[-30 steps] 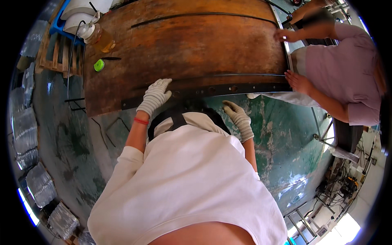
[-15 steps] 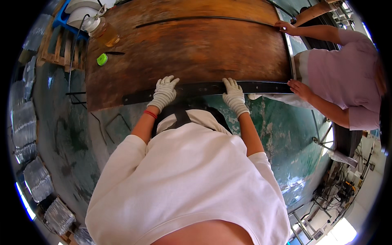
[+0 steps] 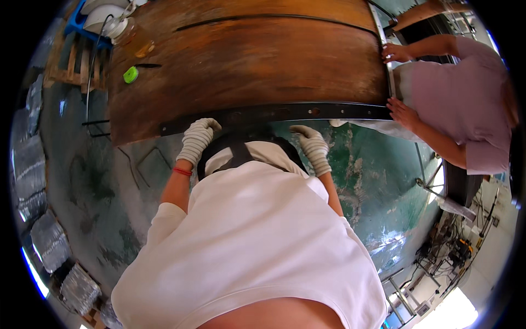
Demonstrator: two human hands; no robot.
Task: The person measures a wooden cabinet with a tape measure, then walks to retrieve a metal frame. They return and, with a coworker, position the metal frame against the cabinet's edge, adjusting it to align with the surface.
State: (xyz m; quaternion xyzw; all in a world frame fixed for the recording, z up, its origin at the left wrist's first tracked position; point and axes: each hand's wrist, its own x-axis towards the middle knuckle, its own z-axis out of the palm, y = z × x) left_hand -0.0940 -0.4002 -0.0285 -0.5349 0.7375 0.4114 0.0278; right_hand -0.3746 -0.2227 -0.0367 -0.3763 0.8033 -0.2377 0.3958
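Workshop floor, painted green and worn, lies under a large rust-brown steel sheet (image 3: 246, 60) that spans the upper view; a black metal strip (image 3: 274, 113) with holes runs along the sheet's near edge, from about the left third across to the right corner.

Change noted: half a second ago both gloved hands lay flat on top of the strip; now they have slid back to its near lip; the strip itself has kept its line along the edge.

Left hand (image 3: 198, 136), in a white knit glove, is curled with knuckles up, fingers hooked at or under the lip just below the strip; whether it grips the strip or only bears on it cannot be told. Right hand (image 3: 311, 143), same glove, is likewise bent at the edge, fingers closed downward; its hold is hidden.

Judgement: pressing from above has given way to a grip at the edge; the strip appears seated.

A co-worker in a mauve shirt (image 3: 471, 104) stands at the right; one bare hand (image 3: 402, 112) rests at the strip's end, the other (image 3: 395, 52) on the sheet's side edge.

A green tape measure (image 3: 130, 74) lies on the sheet's far left corner, well apart.
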